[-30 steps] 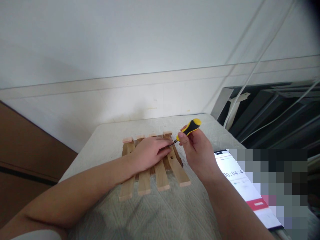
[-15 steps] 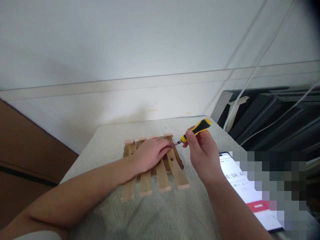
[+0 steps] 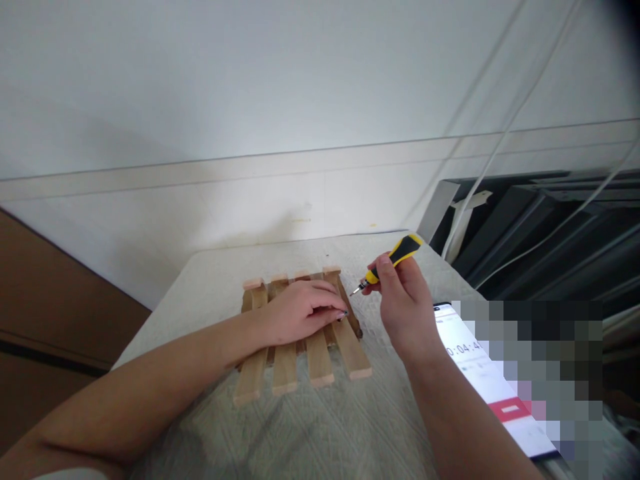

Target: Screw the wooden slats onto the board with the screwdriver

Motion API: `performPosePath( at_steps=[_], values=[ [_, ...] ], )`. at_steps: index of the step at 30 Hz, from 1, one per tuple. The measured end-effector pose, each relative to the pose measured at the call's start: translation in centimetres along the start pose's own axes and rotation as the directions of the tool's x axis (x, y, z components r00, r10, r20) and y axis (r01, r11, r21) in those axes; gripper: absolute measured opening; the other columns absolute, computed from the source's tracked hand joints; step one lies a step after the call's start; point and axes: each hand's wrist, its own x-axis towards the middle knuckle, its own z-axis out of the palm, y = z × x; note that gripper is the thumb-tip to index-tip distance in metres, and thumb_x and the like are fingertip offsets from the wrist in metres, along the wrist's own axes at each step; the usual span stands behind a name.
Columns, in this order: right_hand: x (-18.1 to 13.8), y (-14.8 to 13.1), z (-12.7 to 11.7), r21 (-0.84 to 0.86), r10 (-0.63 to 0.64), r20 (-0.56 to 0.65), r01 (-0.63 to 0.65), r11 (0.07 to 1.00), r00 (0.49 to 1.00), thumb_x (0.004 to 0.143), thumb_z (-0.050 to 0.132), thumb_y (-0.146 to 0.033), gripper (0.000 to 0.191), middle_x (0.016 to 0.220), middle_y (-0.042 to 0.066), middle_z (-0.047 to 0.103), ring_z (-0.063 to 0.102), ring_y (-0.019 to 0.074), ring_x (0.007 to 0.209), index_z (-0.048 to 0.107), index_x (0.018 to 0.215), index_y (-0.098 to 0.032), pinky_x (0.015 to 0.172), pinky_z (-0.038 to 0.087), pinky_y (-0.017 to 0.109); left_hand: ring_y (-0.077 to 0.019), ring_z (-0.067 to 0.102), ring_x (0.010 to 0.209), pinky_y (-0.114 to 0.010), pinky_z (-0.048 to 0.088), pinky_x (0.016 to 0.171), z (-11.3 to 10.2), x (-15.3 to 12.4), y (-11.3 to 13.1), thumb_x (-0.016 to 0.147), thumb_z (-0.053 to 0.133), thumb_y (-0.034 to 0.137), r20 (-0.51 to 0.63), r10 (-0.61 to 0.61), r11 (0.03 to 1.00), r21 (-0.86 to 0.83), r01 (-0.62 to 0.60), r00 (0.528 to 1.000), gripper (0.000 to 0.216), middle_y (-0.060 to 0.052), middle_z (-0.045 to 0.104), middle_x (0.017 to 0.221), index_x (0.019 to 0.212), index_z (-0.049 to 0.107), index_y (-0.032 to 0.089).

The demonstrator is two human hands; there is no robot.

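A small slatted wooden rack [image 3: 320, 363] lies on the covered table, its pale slats joined across darker crosspieces. Over its slats rests my left hand [image 3: 300, 310], thumb and forefinger pinching a small metal screw [image 3: 344, 314] above the rightmost slat, close to a hole there. My right hand [image 3: 407, 300] grips a yellow and black screwdriver [image 3: 395, 259]. The screwdriver's tip points down and left, just right of the left fingertips and apart from the screw. Part of the rack is hidden under my left hand and forearm.
A phone [image 3: 493, 387] showing a running timer lies right of my right forearm. The table [image 3: 225, 267] has a pale textured cloth and meets a white wall [image 3: 250, 207]. Dark panels [image 3: 525, 227] lean at the right, with white cables hanging before them.
My left fingers have shifted toward me along the rightmost slat, and the screw now shows between them. The screwdriver tip, earlier close against the left fingertips, stands apart from them.
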Motion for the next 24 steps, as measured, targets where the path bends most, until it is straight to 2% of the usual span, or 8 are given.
performPosePath(
  at_steps=[4,7,9,12,17,20,22,24],
  values=[
    [0.0,0.0,0.0,-0.025,0.115,0.058,-0.114,0.993,0.992,0.086,0.048,-0.054,0.035,0.071,0.001,0.062,0.06,0.0139,0.057,0.052,0.079,-0.02,0.05,0.049,0.027,-0.0123,0.062,0.079,-0.025,0.049,0.076,-0.1,0.2,-0.2,0.091,0.053,0.019,0.037,-0.049,0.998,-0.033,0.05,0.998,0.017,-0.004,0.067,0.084,0.086,0.068,0.017],
    [-0.1,0.4,0.1,-0.079,0.259,0.16,-0.249,0.965,0.953,0.086,0.045,-0.055,0.035,0.073,0.002,0.064,0.062,0.0149,0.051,0.05,0.077,-0.02,0.041,0.043,0.025,-0.0119,0.062,0.078,-0.025,0.048,0.075,-0.2,0.3,-0.3,0.091,0.053,0.018,0.052,-0.065,0.997,-0.045,0.068,0.996,0.017,-0.003,0.067,0.083,0.085,0.069,0.017],
    [-0.2,0.6,0.2,-0.162,0.309,0.211,-0.279,0.947,0.927,0.086,0.044,-0.052,0.034,0.071,0.002,0.065,0.06,0.0144,0.045,0.049,0.076,-0.02,0.038,0.039,0.025,-0.0115,0.062,0.076,-0.024,0.048,0.073,-0.2,0.3,-0.2,0.091,0.053,0.018,0.054,-0.055,0.997,-0.045,0.057,0.997,0.017,-0.003,0.066,0.082,0.084,0.069,0.016],
    [-0.3,0.4,0.0,-0.283,0.289,0.245,-0.217,0.934,0.925,0.087,0.043,-0.049,0.033,0.066,0.002,0.065,0.058,0.0137,0.044,0.05,0.071,-0.02,0.041,0.038,0.026,-0.0112,0.061,0.074,-0.024,0.047,0.072,-0.3,0.3,-0.1,0.091,0.053,0.018,0.042,-0.037,0.999,-0.008,0.037,0.998,0.017,-0.003,0.065,0.08,0.083,0.069,0.016],
    [-0.2,0.2,-0.2,-0.289,0.247,0.184,-0.187,0.939,0.951,0.086,0.042,-0.052,0.037,0.065,0.002,0.064,0.057,0.0143,0.045,0.049,0.067,-0.021,0.043,0.037,0.027,-0.0123,0.059,0.074,-0.025,0.047,0.071,-0.2,0.1,0.1,0.087,0.057,0.018,0.028,-0.057,0.996,0.077,0.054,0.998,0.011,-0.003,0.063,0.081,0.082,0.066,0.016],
    [-0.1,-0.1,-0.2,-0.337,0.219,0.188,-0.147,0.93,0.957,0.085,0.043,-0.051,0.037,0.061,0.002,0.063,0.055,0.0145,0.045,0.05,0.065,-0.021,0.043,0.036,0.026,-0.0124,0.058,0.072,-0.025,0.046,0.07,-0.1,0.0,-0.1,0.085,0.059,0.02,0.016,-0.074,0.991,0.111,0.071,0.997,0.008,-0.002,0.062,0.08,0.08,0.064,0.016],
    [-0.2,-0.5,-0.2,-0.42,0.234,0.246,-0.114,0.9,0.941,0.083,0.046,-0.043,0.031,0.052,0.002,0.059,0.052,0.0141,0.042,0.049,0.061,-0.022,0.041,0.033,0.026,-0.0124,0.057,0.071,-0.025,0.045,0.068,0.0,0.0,-0.1,0.085,0.059,0.019,0.015,-0.08,0.989,0.129,0.078,0.997,0.008,-0.002,0.061,0.079,0.079,0.063,0.016],
    [-0.3,-1.1,-0.2,-0.493,0.287,0.355,-0.083,0.866,0.89,0.078,0.049,-0.032,0.024,0.045,0.0,0.054,0.047,0.0133,0.037,0.048,0.056,-0.022,0.038,0.03,0.025,-0.0125,0.057,0.07,-0.025,0.044,0.067,0.0,0.0,-0.1,0.084,0.059,0.019,0.02,-0.085,0.986,0.147,0.081,0.996,0.008,-0.002,0.06,0.077,0.077,0.062,0.015]
  ],
)
